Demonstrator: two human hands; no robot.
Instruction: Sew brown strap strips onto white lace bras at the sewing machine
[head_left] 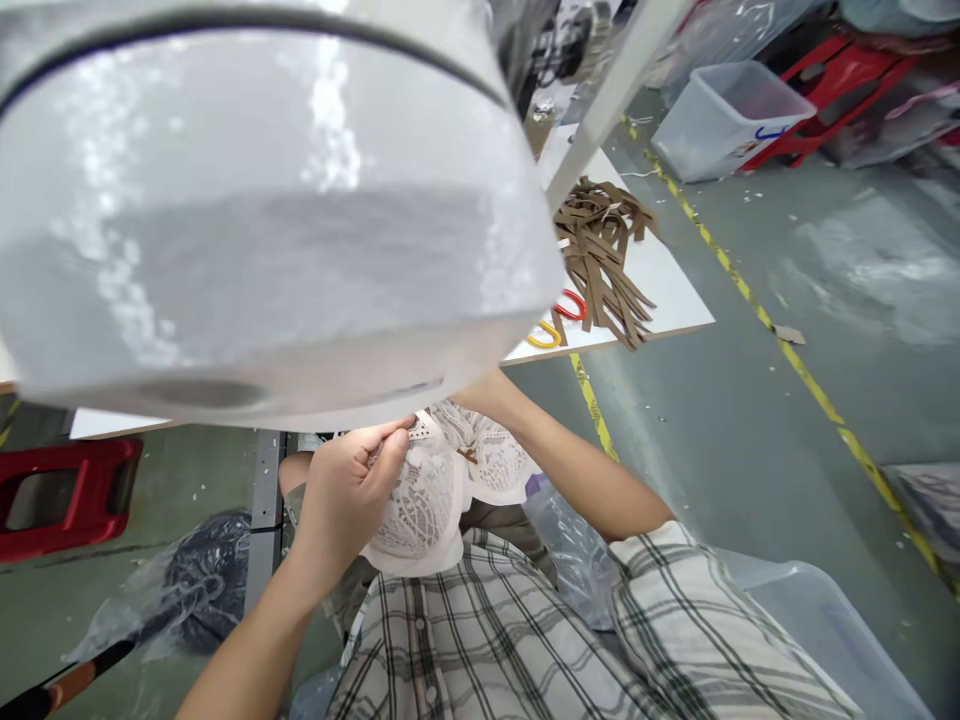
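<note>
A white lace bra (418, 495) with moulded cups hangs over my lap, in front of my checked shirt. My left hand (346, 490) pinches its upper edge between thumb and fingers, at the top of the left-hand cup. From the right, my right hand (484, 390) reaches in to the top of the other cup; its fingers are hidden behind a large glossy white casing (300, 250) that fills the upper left of the view. Whether they grip the lace does not show. The bra's top edge is partly covered by the casing too.
Brown fabric strips (604, 255) lie on a white tabletop (679, 310), beside red and yellow scissor-like handles (572, 305). A red stool (71, 500) and a bagged dark bundle (206, 580) are at left. Clear bins (720, 130) stand on the floor.
</note>
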